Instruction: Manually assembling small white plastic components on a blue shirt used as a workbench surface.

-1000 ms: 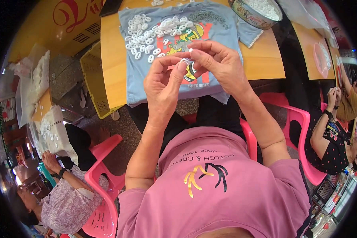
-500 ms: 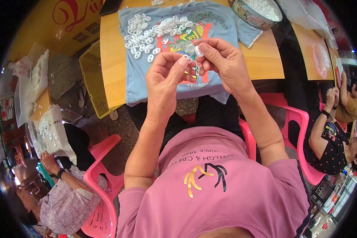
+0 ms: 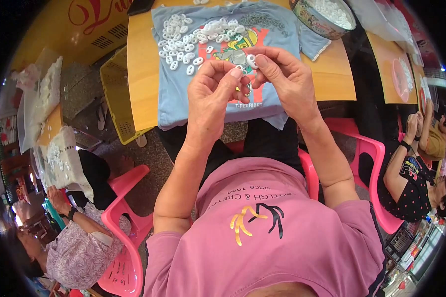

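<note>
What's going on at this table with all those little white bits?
A seated person in a pink shirt holds both hands up over a wooden table. The left hand and right hand pinch small white oval pieces between their fingertips. More of the same lie heaped on a light blue T-shirt spread there, and a metal bowl holds others.
</note>
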Demonstrator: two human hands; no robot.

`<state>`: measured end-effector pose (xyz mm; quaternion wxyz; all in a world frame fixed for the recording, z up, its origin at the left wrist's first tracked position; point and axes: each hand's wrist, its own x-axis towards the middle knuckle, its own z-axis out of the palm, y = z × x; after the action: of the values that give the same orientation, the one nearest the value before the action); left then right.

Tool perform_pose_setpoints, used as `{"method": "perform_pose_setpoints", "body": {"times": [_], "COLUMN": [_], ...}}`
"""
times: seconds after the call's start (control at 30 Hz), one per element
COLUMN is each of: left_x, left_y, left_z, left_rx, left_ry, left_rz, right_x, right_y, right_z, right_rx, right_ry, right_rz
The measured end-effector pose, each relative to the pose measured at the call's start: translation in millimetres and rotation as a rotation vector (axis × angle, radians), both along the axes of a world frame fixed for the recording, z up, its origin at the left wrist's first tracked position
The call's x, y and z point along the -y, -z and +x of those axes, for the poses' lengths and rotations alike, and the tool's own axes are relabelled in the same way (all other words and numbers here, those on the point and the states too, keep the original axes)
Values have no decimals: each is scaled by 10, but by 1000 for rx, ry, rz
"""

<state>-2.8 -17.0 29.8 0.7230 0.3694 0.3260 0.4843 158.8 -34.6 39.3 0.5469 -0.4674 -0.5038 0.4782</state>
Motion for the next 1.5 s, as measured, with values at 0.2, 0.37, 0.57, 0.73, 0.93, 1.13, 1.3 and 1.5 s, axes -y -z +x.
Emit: {"method": "perform_pose_setpoints", "body": {"times": [0.2, 0.37, 0.57, 0.73, 0.93, 1.13, 1.3, 1.5], "left_x": [-2, -6, 2, 6, 7, 12, 24, 52], "left_y": [-7, 5, 10, -11, 7, 1, -14, -9], "left_z": [-3, -16, -22, -12, -9, -10, 12, 33], "left_rx": [-28, -64, -82, -71, -107, -142, -115, -92], "left_ry": [13, 16, 9, 9, 0, -9, -23, -37], "left_rz": [-1, 12, 12, 3, 30, 52, 24, 45], "right_x": [15, -1, 15, -1, 12, 19, 21, 3], "right_y": [-14, 15, -3, 20, 13, 11, 78, 122], "right_z": [-11, -17, -8, -4, -17, -26, -71, -101], "right_rx": [82, 266, 119, 95, 243, 256, 263, 234], "right_ry": [11, 70, 10, 16, 58, 36, 40, 71], "right_rz": [34, 170, 59, 49, 137, 152, 194, 191]}}
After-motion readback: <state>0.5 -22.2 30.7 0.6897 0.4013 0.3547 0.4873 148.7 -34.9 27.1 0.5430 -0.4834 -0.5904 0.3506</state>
